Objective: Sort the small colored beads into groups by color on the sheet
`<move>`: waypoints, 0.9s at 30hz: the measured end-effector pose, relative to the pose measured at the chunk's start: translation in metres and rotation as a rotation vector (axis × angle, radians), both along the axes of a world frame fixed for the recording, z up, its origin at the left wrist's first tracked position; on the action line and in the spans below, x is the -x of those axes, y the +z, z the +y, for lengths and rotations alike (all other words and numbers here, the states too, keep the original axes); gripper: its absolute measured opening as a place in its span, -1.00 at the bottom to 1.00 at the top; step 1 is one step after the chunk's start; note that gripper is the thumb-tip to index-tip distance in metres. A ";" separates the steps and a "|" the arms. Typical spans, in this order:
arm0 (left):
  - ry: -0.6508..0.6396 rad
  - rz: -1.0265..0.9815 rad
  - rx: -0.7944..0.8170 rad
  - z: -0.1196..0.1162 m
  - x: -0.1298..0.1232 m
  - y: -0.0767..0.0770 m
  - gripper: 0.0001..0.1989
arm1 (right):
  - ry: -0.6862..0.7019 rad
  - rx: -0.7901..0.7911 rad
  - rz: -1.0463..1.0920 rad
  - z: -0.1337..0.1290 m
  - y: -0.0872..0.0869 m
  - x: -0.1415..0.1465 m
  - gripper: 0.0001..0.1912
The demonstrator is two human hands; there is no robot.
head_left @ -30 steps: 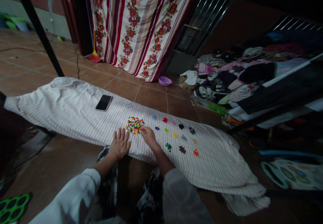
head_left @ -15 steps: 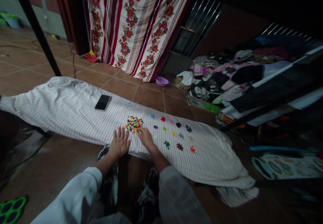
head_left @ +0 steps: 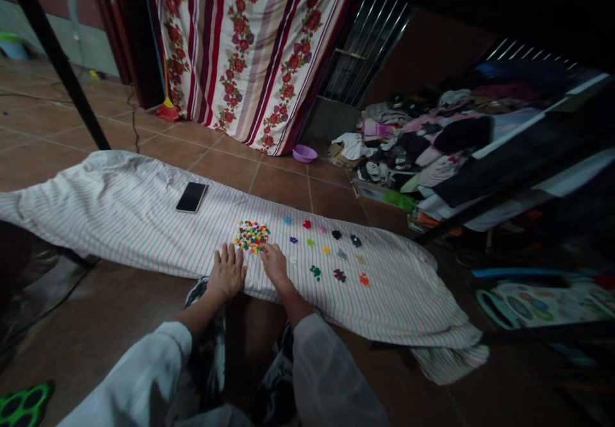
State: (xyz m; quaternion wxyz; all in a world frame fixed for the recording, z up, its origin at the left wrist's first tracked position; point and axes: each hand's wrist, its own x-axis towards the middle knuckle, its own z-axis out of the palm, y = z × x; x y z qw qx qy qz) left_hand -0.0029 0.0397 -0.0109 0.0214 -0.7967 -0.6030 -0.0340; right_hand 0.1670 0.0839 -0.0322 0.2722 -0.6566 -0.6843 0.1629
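On the striped cloth (head_left: 144,222) lies a patch of small mixed-colour pieces (head_left: 252,236), red, yellow, green, orange and white. My left hand (head_left: 228,275) rests flat at the patch's near left edge, palm down, fingers stretched out and holding nothing. At the near right edge, my right hand (head_left: 275,265) has its thumb and fingertips drawn together; whatever is between them is too small to make out. To the right, several little heaps sit sorted by colour, among them a red heap (head_left: 307,224), a dark green heap (head_left: 315,272), a brown heap (head_left: 340,276) and an orange heap (head_left: 364,279).
A phone (head_left: 192,197) lies on the cloth to the left. Beyond the covered surface are a floral curtain (head_left: 250,55), a purple basin (head_left: 304,154) and a broom (head_left: 168,109). Clothes (head_left: 423,132) are piled at the right. A dark pole (head_left: 57,55) stands at the left.
My right hand's fingertips have shifted slightly at the patch's near right edge. My left hand stays flat on the cloth. The whole view has turned a little.
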 end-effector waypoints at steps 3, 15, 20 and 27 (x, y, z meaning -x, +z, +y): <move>0.000 0.018 -0.002 0.000 0.000 0.001 -0.44 | 0.020 -0.057 0.078 -0.004 -0.004 -0.003 -0.72; -0.040 -0.034 -0.030 0.001 0.011 -0.017 -0.33 | -0.070 -0.106 0.221 -0.007 -0.009 -0.004 -0.79; -0.104 -0.031 -0.015 0.004 0.020 -0.017 -0.23 | -0.133 -0.104 0.299 -0.006 -0.011 -0.007 -0.80; -0.064 0.011 0.040 0.000 0.021 -0.010 -0.20 | -0.173 -0.073 0.368 -0.011 -0.009 -0.008 -0.80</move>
